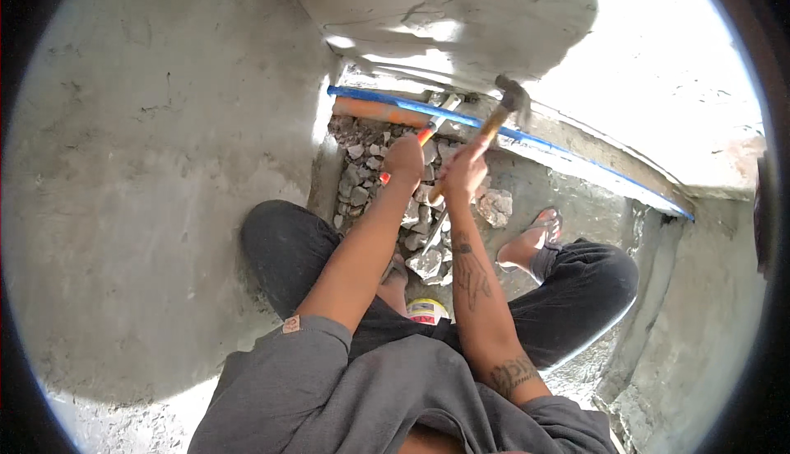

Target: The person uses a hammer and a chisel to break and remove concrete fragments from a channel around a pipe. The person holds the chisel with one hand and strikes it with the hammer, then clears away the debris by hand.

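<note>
Your left hand (405,160) grasps the orange-handled tool (445,110), axis seven-to-one o'clock | your right hand (464,177), at four o'clock from it, clenches the hammer (493,121) | hammer head: three o'clock of the tool's pale end

From afar, I looked down on a grey concrete floor (594,214). Broken grey rubble (356,184) covered a strip of it, small bits mixed with bigger, jagged lumps. One large, pale chunk (495,207) sat at the rubble's right edge, and a thin, straight rod (437,233) slanted across the stones. Farther right, I saw a sandalled right foot (527,246) resting on the concrete, just beside the rubble.
</note>
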Motion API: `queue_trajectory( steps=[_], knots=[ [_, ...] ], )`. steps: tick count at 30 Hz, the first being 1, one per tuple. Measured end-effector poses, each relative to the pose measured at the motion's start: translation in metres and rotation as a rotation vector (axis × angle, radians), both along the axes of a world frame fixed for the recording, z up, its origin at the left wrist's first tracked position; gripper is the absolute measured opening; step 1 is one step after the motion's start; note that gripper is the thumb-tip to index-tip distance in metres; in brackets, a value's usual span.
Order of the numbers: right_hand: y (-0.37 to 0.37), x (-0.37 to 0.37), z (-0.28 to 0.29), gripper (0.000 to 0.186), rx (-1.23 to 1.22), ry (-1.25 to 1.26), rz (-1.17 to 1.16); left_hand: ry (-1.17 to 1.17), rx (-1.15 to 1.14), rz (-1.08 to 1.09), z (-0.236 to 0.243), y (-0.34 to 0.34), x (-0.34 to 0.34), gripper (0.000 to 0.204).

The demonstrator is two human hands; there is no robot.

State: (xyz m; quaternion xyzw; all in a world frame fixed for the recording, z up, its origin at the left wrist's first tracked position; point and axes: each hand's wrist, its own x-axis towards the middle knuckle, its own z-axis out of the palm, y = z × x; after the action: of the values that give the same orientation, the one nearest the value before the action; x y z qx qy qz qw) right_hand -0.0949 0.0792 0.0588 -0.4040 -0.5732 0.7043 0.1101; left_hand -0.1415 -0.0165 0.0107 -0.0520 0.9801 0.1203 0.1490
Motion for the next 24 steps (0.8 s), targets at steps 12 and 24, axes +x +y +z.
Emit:
queue_trajectory(
  steps=[12, 24],
  knots=[
    [-0.010, -0.004, 0.009, 0.071, -0.258, -0.199, 0.005, -0.016, -0.138, -0.027, 0.004, 0.001, -0.018, 0.018],
    [0.014, 0.021, 0.032, 0.071, -0.534, -0.046, 0.050, -0.125, -0.114, -0.242, 0.019, -0.041, -0.058, 0.022]
  ],
)
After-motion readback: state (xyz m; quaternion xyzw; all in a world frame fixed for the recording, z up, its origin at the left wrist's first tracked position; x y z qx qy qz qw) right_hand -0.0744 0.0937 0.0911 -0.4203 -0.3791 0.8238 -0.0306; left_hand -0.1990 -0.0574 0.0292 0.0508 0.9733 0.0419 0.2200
